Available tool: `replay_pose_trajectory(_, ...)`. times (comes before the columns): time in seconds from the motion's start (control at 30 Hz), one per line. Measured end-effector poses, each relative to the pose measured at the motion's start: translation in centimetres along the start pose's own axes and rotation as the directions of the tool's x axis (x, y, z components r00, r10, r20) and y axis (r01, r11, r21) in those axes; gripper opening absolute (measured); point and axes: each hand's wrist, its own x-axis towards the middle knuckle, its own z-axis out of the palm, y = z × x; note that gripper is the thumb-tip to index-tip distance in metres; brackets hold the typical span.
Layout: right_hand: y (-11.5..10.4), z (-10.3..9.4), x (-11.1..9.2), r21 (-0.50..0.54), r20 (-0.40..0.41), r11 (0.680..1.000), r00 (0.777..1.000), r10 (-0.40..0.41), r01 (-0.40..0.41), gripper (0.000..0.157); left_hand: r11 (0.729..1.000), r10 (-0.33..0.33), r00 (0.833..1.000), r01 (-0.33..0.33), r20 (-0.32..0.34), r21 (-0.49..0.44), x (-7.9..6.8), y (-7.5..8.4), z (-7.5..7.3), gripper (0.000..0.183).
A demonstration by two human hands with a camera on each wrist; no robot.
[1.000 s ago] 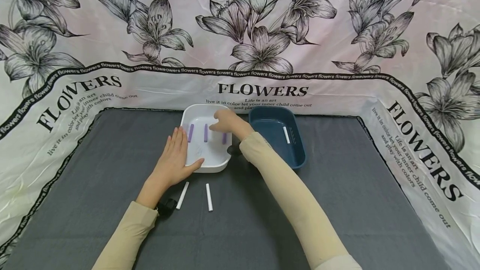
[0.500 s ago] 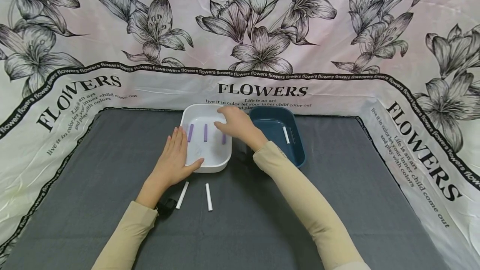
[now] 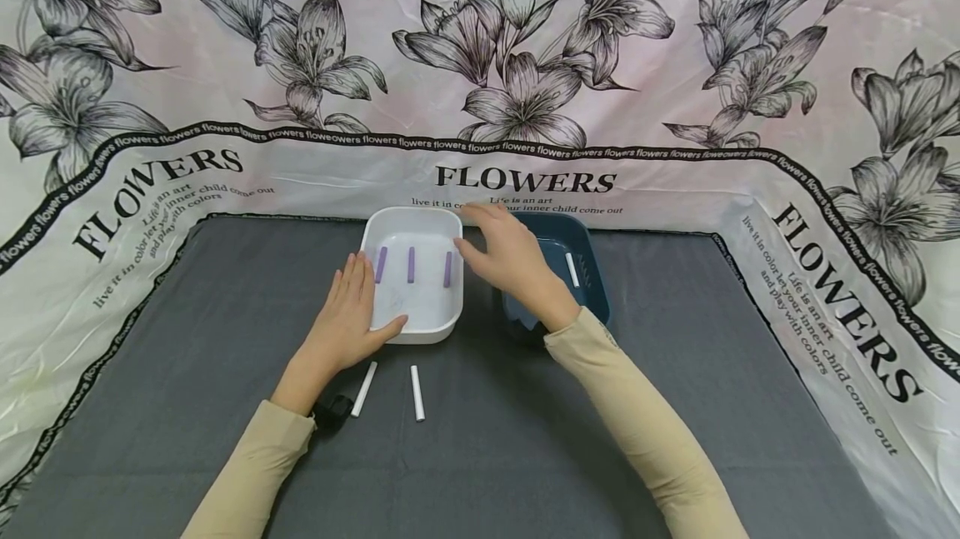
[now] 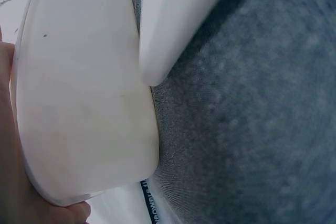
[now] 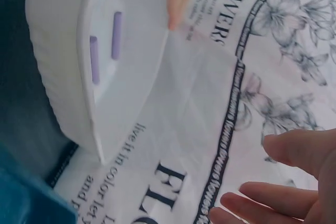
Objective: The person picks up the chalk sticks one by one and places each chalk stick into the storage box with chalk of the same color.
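My left hand rests along the left side of a white plastic tray, fingers straight and thumb over its near rim. Inside the tray lie three purple chalk sticks, at left, middle and right. Nothing is held in my right hand, which hovers over the gap between this tray and a dark blue tray, thumb and fingers apart. In the right wrist view, the right hand shows parted fingers, away from the white tray.
One white chalk stick lies in the blue tray, partly covered by my right arm. Two more white sticks, left and right, lie on the grey cloth before the white tray. A flowered sheet rises behind.
My right hand has drawn back rightward out of the white tray, uncovering the right purple chalk stick. My left hand has stayed against the tray.
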Motion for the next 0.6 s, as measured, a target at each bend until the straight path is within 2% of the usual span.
replay_pose_trajectory(0.33,1.2,-1.7,-3.6,0.063,-0.175,0.998,0.984,-0.018,0.029,0.052,1.0,-0.002,1.0,0.002,0.003,-0.001,-0.1,-0.1,-0.1,0.108)
replay_pose_trajectory(0.6,2.6,-2.8,-5.6,0.074,-0.287,0.992,0.954,-0.082,0.107,0.052,1.0,-0.002,1.0,0.002,0.006,-0.005,-0.1,-0.2,0.1,0.108)
